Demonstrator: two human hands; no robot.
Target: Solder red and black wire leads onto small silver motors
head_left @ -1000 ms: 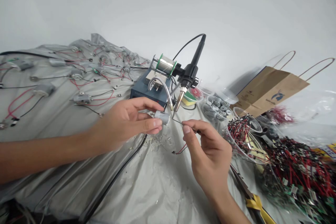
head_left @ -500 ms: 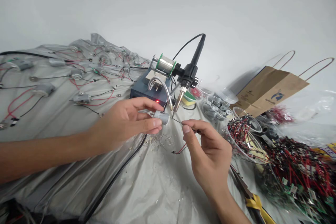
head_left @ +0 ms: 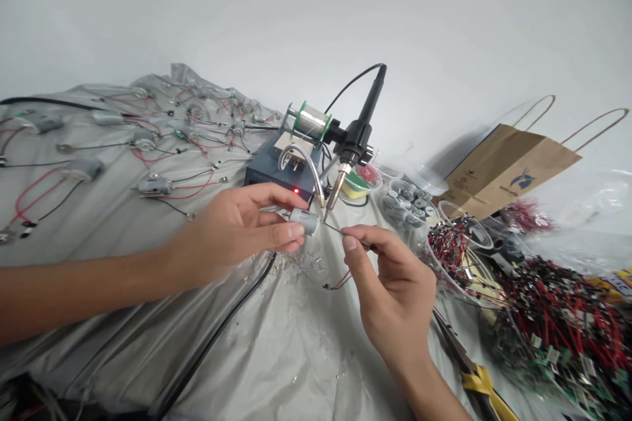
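My left hand (head_left: 237,230) grips a small grey motor (head_left: 303,220) between thumb and fingers. My right hand (head_left: 390,286) pinches a thin wire (head_left: 334,229) that runs to the motor's end, with a red lead (head_left: 340,281) hanging below. The motor's end sits right under the tip of a soldering iron (head_left: 345,158), which is fixed at a slant on a blue soldering station (head_left: 276,171). A solder spool (head_left: 310,120) sits on top of the station, and a curved metal tube (head_left: 307,168) reaches down toward the iron's tip.
Several wired motors (head_left: 153,184) lie on the grey cover sheet (head_left: 276,348) at the left. Clear cups of motors (head_left: 407,200) and wires (head_left: 451,240), a big heap of red-black wires (head_left: 557,322), a brown paper bag (head_left: 508,168) and yellow-handled pliers (head_left: 481,385) fill the right. A black cable (head_left: 217,335) crosses the sheet.
A red light has come on at the station's front. Both hands hold nearly still with the motor and wire at the iron's tip.
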